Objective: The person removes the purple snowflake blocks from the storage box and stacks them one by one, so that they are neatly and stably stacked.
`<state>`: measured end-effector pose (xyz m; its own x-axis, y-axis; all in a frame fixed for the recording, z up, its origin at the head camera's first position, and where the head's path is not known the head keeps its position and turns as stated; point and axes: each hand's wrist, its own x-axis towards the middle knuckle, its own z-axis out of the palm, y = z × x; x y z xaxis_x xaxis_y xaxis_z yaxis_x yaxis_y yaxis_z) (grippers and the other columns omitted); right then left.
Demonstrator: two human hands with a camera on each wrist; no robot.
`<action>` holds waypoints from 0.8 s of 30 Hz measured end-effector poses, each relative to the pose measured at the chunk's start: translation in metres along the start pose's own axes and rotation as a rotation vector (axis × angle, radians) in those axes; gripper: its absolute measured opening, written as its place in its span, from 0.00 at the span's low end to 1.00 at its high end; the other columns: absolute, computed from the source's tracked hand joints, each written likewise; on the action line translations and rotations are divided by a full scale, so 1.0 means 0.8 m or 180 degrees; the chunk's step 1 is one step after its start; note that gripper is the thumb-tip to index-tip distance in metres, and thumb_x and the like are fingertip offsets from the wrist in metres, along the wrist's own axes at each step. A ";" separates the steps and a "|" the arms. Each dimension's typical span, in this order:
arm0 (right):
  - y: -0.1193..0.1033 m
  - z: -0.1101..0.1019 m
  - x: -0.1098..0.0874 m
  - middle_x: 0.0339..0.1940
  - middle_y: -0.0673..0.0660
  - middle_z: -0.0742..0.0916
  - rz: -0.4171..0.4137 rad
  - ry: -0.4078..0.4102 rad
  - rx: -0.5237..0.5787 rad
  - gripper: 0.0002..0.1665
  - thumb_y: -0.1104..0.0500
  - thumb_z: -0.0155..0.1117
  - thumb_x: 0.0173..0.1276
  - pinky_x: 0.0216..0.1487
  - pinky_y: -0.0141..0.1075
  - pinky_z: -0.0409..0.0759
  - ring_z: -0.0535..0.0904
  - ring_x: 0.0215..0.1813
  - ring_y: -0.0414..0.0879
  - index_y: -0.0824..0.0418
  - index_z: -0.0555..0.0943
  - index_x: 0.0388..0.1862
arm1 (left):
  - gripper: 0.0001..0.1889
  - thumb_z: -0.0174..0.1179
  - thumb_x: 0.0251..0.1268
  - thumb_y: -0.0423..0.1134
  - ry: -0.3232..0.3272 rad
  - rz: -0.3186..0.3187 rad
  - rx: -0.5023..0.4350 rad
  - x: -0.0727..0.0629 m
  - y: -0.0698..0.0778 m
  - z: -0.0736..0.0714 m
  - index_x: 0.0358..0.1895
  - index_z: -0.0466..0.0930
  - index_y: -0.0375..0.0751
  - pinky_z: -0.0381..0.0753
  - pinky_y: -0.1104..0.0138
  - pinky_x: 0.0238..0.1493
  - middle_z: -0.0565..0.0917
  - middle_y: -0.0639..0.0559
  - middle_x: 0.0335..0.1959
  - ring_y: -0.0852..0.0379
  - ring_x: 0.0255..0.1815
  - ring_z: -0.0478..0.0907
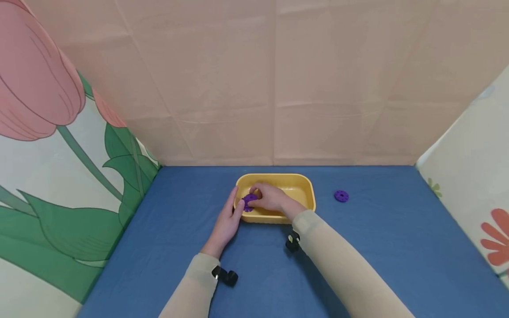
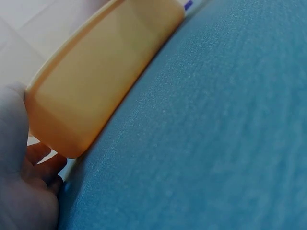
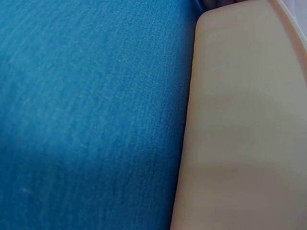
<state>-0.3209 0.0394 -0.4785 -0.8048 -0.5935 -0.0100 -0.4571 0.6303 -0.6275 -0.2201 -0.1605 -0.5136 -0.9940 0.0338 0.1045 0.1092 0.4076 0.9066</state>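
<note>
A yellow plastic tray [image 1: 296, 181] stands on the blue table. My left hand [image 1: 225, 224] grips its left end, thumb at the rim and fingers round the outside; the left wrist view shows the fingers curled by the tray's lower corner. My right hand [image 1: 271, 197] reaches into the tray from the right. Its thumb and fingers pinch a purple notched disc [image 1: 249, 198] at the left end, close to the left thumb. Below it another bit of purple [image 1: 248, 210] shows, partly hidden. In the right wrist view only the tray's outer side [image 3: 249, 120] shows large.
Another purple disc [image 1: 341, 196], notched and with a hole in its middle, lies on the blue cloth [image 1: 381, 247] right of the tray. A beige sheet [image 1: 274, 88] rises behind the table. Flower-patterned panels [image 1: 59, 176] stand at both sides.
</note>
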 end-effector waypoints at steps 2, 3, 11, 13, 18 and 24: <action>0.003 0.001 0.002 0.42 0.53 0.87 0.0010 -0.0007 0.0003 0.24 0.47 0.77 0.77 0.48 0.42 0.83 0.82 0.43 0.48 0.61 0.85 0.61 | 0.33 0.46 0.94 0.56 0.0000 0.0002 0.0014 0.000 0.000 0.000 0.92 0.50 0.65 0.54 0.39 0.86 0.56 0.52 0.91 0.44 0.90 0.53; 0.005 0.001 0.003 0.42 0.53 0.87 0.0013 -0.0013 0.0005 0.24 0.47 0.77 0.77 0.49 0.42 0.83 0.82 0.43 0.48 0.61 0.85 0.61 | 0.33 0.46 0.94 0.56 -0.0001 0.0003 0.0020 0.000 0.000 0.000 0.92 0.50 0.65 0.53 0.39 0.86 0.56 0.52 0.91 0.44 0.90 0.53; -0.002 0.000 0.002 0.42 0.53 0.87 0.0096 -0.0013 -0.0033 0.23 0.48 0.80 0.74 0.51 0.43 0.83 0.82 0.44 0.48 0.60 0.85 0.57 | 0.33 0.46 0.94 0.56 -0.0006 -0.0002 -0.0004 0.001 -0.001 -0.001 0.92 0.49 0.66 0.54 0.39 0.86 0.56 0.52 0.91 0.44 0.90 0.52; -0.004 -0.001 0.001 0.44 0.53 0.88 0.0148 -0.0028 -0.0030 0.25 0.47 0.82 0.73 0.53 0.44 0.84 0.82 0.45 0.48 0.59 0.86 0.58 | 0.33 0.46 0.94 0.56 -0.0006 -0.0002 -0.0009 0.001 -0.002 -0.001 0.92 0.49 0.67 0.54 0.38 0.86 0.56 0.52 0.91 0.44 0.90 0.53; 0.000 0.001 0.003 0.44 0.50 0.88 0.0152 0.0002 -0.0058 0.26 0.46 0.82 0.72 0.54 0.42 0.83 0.82 0.46 0.46 0.58 0.87 0.60 | 0.33 0.46 0.93 0.58 -0.0005 0.0013 0.0010 0.002 -0.003 -0.001 0.92 0.50 0.66 0.55 0.38 0.86 0.56 0.51 0.91 0.43 0.90 0.53; 0.011 0.007 0.010 0.40 0.49 0.87 0.0098 0.0037 -0.0064 0.23 0.46 0.82 0.72 0.50 0.41 0.82 0.82 0.43 0.46 0.57 0.88 0.57 | 0.33 0.46 0.93 0.58 0.0002 0.0027 0.0015 0.002 -0.005 0.000 0.92 0.50 0.65 0.55 0.38 0.86 0.57 0.50 0.91 0.43 0.89 0.54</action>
<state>-0.3292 0.0375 -0.4885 -0.8228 -0.5679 -0.0200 -0.4394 0.6582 -0.6113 -0.2224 -0.1621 -0.5166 -0.9930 0.0366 0.1125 0.1176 0.4115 0.9038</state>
